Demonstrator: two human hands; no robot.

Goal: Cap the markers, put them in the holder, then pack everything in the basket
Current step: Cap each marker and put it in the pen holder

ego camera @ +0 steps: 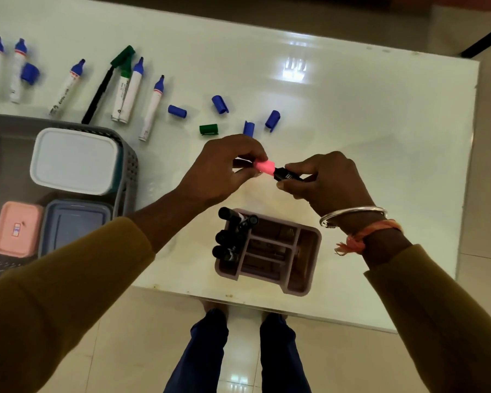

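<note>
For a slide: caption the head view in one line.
Left hand pinches a pink cap, right hand the black marker, with blue caps loose on the table.

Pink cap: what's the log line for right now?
left hand grips pink cap | right hand grips black marker | holder has other markers

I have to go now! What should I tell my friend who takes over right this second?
Left hand pinches the pink cap; right hand holds the black marker, cap at its tip.
Done: some black markers stand in the holder.
Left: five blue markers and a green marker lie uncapped on the table; blue caps and a green cap lie loose. Then the holder goes into the basket.
</note>
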